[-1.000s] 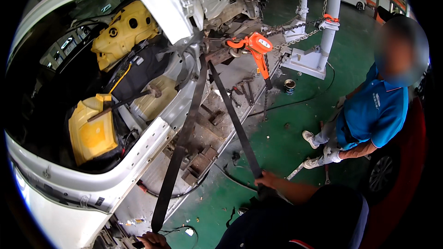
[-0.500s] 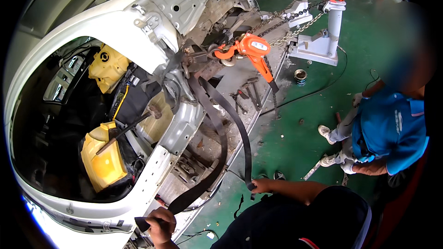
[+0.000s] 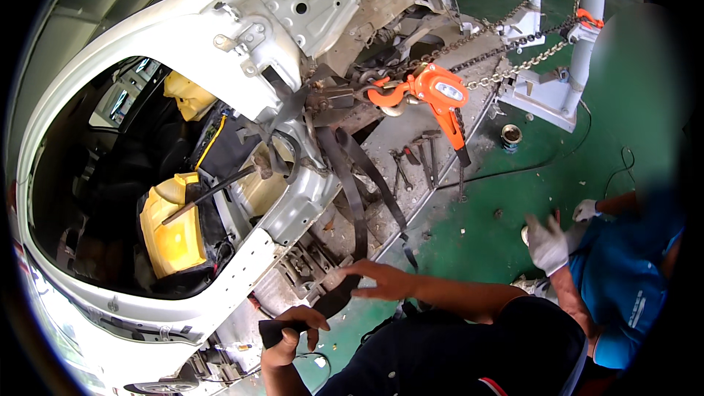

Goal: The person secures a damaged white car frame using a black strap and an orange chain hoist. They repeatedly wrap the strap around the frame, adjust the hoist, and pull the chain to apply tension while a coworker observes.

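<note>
Near seven o'clock, my left hand [image 3: 299,331] grips one end of the flat black webbing strap [image 3: 356,209], while my open right hand [image 3: 381,281] has released the other, now dangling toward five o'clock, leaving one end held.

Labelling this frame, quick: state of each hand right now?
Left hand: closed, holding the dark strap near its end.
Right hand: open, fingers extended at the strap; contact can't be told.
</note>
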Tool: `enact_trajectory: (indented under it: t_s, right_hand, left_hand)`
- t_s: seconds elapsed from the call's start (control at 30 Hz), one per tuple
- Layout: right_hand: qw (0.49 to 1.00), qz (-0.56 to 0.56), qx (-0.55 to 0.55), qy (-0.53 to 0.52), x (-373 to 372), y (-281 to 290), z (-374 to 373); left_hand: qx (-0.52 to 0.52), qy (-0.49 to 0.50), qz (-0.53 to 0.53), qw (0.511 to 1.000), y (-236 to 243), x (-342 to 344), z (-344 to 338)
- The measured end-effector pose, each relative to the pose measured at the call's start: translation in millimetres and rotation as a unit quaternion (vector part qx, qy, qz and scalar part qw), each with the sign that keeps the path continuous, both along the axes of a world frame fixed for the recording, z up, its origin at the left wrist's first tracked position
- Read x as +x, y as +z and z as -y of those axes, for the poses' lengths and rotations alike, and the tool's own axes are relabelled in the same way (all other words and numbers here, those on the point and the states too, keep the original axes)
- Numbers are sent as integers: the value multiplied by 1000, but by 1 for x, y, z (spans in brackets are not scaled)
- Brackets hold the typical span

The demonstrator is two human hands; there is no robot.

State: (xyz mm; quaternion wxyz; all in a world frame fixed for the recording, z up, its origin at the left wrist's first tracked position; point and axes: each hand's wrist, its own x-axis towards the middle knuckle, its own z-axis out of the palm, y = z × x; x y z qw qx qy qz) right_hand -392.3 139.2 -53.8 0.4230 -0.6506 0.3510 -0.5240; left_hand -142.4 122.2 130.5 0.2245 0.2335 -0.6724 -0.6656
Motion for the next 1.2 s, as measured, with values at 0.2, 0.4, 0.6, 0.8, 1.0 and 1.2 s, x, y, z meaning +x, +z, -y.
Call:
enact_trajectory:
  t_s: [0.2,0.4,0.6,0.8,1.0,1.2]
  right_hand:
    - [991,66,15,116,5,55,4]
    - [974,174,141,37,-9,92,22]
    - [941,269,17,-202,-28,156,85]
    - [895,197,-44,-397,-43,207,166]
    - [881,87,-43,-464,-34,230,191]
    - [858,-13,6,-513,-13,248,174]
  left_hand:
    - [37,-24,-91,995,5,-40,35]
    - [-2,60,-145,988,-8,-59,85]
    - [-48,98,-198,974,-8,-61,194]
    - [-125,260,-193,938,26,-76,361]
    - [-153,92,-165,970,68,-136,484]
    - [91,-119,-186,971,71,-198,541]
